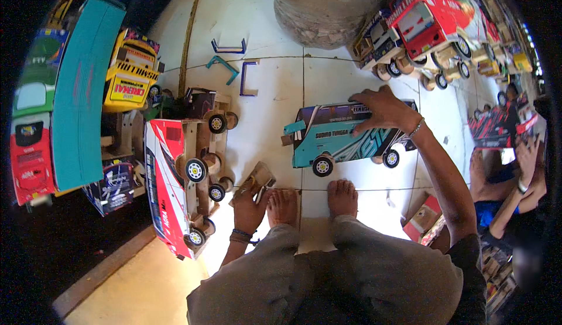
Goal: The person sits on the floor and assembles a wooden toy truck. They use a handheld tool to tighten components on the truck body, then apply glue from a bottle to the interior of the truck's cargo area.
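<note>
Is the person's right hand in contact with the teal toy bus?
Touching. The head view shows the right hand laid over the upper part of the teal toy bus, a digit against its side.

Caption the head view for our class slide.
Right hand on a teal toy bus, left hand at a wooden piece.

One teal-and-black toy bus (346,142), three bent strips (244,80), one clear tub (328,9), the wearer's two bare feet (342,199)
</note>
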Demonstrator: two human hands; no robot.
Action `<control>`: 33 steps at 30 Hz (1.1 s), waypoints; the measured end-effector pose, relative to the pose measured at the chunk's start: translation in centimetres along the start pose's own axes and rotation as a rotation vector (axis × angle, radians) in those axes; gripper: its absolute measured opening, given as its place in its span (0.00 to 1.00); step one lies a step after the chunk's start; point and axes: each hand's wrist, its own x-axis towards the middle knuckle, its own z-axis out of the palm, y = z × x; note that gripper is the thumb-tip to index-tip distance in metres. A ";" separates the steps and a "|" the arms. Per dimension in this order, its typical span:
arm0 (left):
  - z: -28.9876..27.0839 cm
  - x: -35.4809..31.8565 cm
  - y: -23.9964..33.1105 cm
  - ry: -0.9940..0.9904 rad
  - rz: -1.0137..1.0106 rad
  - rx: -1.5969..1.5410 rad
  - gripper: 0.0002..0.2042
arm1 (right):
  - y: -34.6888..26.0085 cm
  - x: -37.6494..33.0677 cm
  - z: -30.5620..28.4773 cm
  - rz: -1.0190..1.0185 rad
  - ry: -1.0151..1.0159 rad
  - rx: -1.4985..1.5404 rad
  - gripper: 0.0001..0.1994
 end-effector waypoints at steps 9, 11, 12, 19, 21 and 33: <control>3.0 -1.1 -2.1 0.188 -0.089 0.275 0.34 | 6.6 -0.7 -1.0 0.310 -0.056 0.282 0.40; 2.9 -0.8 -1.5 0.140 -0.179 0.286 0.34 | 8.5 -1.7 -0.1 0.424 -0.015 0.264 0.39; 2.7 -0.8 -1.3 0.131 -0.217 0.314 0.35 | 9.7 -2.4 0.1 0.428 -0.014 0.244 0.41; 1.4 2.6 1.9 0.174 -0.046 -0.086 0.25 | 14.9 -4.4 1.4 0.726 -0.035 0.517 0.40; 1.5 5.3 3.5 0.038 0.016 -0.322 0.23 | 14.5 -4.7 1.4 0.741 -0.038 0.639 0.40; -1.7 13.9 8.3 -0.862 -0.724 -1.244 0.47 | 16.9 -7.6 2.2 0.654 -0.158 0.907 0.29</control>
